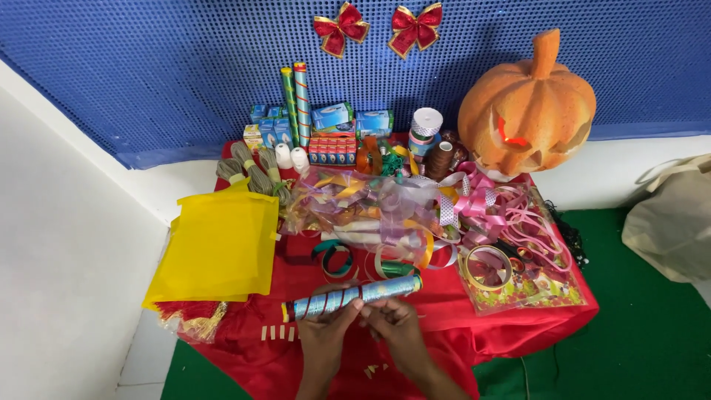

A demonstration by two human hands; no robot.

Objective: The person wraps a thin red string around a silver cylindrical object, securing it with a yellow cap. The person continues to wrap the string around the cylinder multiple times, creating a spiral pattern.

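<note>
A shiny blue tube wound with red and silver ribbon (355, 295) lies crosswise above the near part of a red cloth-covered table (459, 311). My left hand (326, 330) grips it from below near its middle. My right hand (396, 322) pinches the tube just to the right of the left hand. The tube's right end carries green wrapping, its left end a yellow and red cap.
A stack of yellow sheets (218, 248) lies at left, and a clear bag of ribbons (370, 207) in the middle. An orange pumpkin (527, 104), thread spools, small boxes and two upright tubes (296, 104) stand at the back. A tape roll (486, 267) lies at right.
</note>
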